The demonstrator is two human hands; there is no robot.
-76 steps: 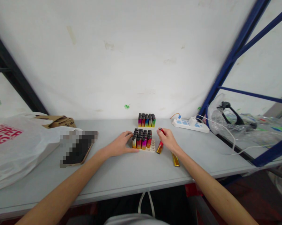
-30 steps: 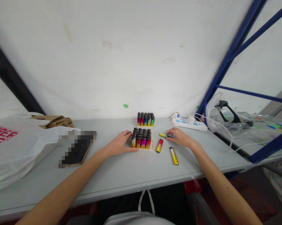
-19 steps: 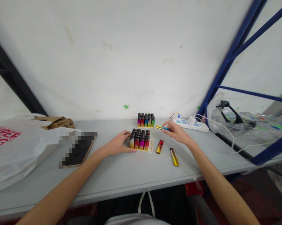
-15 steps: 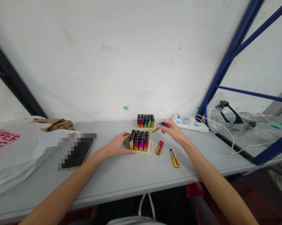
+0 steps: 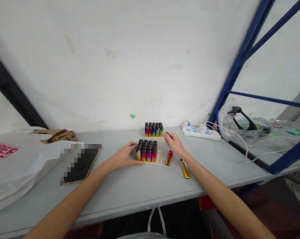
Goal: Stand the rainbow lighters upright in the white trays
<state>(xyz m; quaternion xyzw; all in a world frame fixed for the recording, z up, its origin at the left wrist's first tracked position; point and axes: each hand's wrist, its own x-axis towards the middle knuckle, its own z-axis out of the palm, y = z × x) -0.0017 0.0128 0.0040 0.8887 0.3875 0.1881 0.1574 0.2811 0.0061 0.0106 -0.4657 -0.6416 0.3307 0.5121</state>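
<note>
My left hand (image 5: 123, 156) steadies a white tray (image 5: 159, 157) from its left side, thumb at the front corner and fingers behind. Several black-topped lighters (image 5: 146, 152) stand upright in the tray, and a column of slots at its right end shows bare. My right hand (image 5: 173, 143) is closed in a pinch on a lighter (image 5: 168, 134), of which only a small blue and dark end shows, behind the tray's right end. On the table, a red and gold lighter (image 5: 169, 158) and a gold lighter (image 5: 185, 169) lie to the right of the tray.
A second block of upright lighters (image 5: 153, 129) stands by the wall. A white power strip (image 5: 201, 132) with cables lies at the back right. At left are a tablet-like dark device (image 5: 82, 164), cardboard (image 5: 56, 135) and a white plastic bag (image 5: 22, 166). A blue frame (image 5: 229, 76) rises at right.
My right hand has moved left with the lighter, towards the tray's back right corner, and the lighter is now mostly hidden. My left hand stays at the tray.
</note>
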